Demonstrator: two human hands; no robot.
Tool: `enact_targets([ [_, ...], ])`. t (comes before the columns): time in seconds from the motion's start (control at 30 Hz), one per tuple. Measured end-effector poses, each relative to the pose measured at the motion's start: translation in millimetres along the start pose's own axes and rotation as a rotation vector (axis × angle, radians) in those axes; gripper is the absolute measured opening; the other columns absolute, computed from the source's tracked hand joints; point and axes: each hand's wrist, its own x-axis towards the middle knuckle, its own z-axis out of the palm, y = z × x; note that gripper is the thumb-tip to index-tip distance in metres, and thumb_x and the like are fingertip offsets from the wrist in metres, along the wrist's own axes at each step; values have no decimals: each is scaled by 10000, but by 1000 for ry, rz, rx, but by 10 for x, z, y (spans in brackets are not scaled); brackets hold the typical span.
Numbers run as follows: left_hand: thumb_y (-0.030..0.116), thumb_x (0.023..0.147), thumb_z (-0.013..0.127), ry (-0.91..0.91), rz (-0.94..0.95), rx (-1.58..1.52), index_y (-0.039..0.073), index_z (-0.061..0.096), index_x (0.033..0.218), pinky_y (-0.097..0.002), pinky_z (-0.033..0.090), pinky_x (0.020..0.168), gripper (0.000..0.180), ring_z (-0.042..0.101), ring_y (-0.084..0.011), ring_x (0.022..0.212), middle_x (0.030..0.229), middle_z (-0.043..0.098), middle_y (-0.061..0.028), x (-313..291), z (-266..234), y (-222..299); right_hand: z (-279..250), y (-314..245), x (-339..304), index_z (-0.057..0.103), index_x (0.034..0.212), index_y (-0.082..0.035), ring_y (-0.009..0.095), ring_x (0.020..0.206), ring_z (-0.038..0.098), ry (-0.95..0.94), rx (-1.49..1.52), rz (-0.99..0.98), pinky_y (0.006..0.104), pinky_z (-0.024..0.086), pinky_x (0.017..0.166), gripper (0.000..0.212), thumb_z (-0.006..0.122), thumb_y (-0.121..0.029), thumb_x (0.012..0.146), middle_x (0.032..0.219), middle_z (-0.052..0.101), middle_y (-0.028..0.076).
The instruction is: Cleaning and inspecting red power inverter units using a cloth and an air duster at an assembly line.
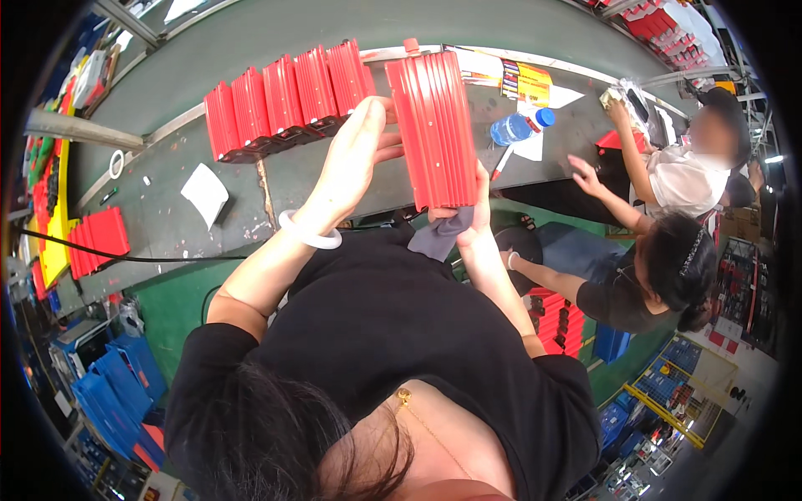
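Note:
A red ribbed metal case (433, 129) is held upright in front of me, over the near edge of the bench. My right hand (479, 215) grips its lower right end, with a grey cloth (441, 236) bunched between palm and case. Stretched out flat, my left hand (352, 154) is at the case's left side. Its fingertips reach the case edge; whether they press on it I cannot tell. Behind my left hand, several similar red cases (284, 92) stand in a row on the bench.
Right of the held case are a water bottle (511, 129) with a blue cap, a marker (502, 164) and a yellow-black printed sheet (528, 82). White paper (205, 195) and more red cases (100, 240) lie left. Two co-workers (668, 271) are at the right; a black cable (150, 259) crosses left.

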Motion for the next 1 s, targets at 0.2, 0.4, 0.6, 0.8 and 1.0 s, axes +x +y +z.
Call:
enact_targets([
  [0.2, 426, 961, 404, 61, -49, 176, 41, 428, 1255, -363, 423, 910, 485, 552, -206, 1073, 1207, 532, -104, 2, -117, -105, 105, 55, -69, 512, 1160, -90, 138, 732, 580, 240, -355, -273, 261, 454, 532, 509, 591, -469, 829, 1013, 614, 31],
  [0.4, 402, 868, 597, -8, -264, -397, 95, 310, 1382, -421, 340, 1021, 663, 426, -218, 1232, 1367, 418, -51, 70, -443, -662, 420, 66, -198, 437, 1222, 33, 184, 1040, 555, 382, -1180, -636, 338, 449, 893, 606, 748, -129, 727, 1160, 558, 114],
  [0.6, 317, 744, 741, -254, -323, -826, 95, 442, 1296, -441, 296, 1061, 666, 421, -231, 1238, 1310, 497, -38, 151, -860, -1380, 599, 176, -233, 420, 1229, 1, 192, 872, 659, 383, -1724, -891, 306, 507, 784, 810, 834, -205, 564, 960, 652, 142],
  [0.8, 297, 711, 770, -215, -433, -790, 90, 480, 1266, -436, 275, 1075, 660, 409, -231, 1252, 1289, 518, -42, 205, -760, -1346, 371, 45, -258, 394, 1265, -14, 214, 894, 656, 362, -1545, -889, 317, 506, 797, 839, 833, -227, 583, 997, 650, 138],
  [1.0, 259, 763, 732, -226, -594, -731, 102, 461, 1275, -424, 291, 1067, 600, 401, -235, 1254, 1300, 497, -48, 125, -728, -1550, -15, -111, -401, 504, 1154, 10, 153, 935, 580, 421, -1224, -841, 301, 446, 867, 620, 800, -188, 647, 1022, 626, 94],
])
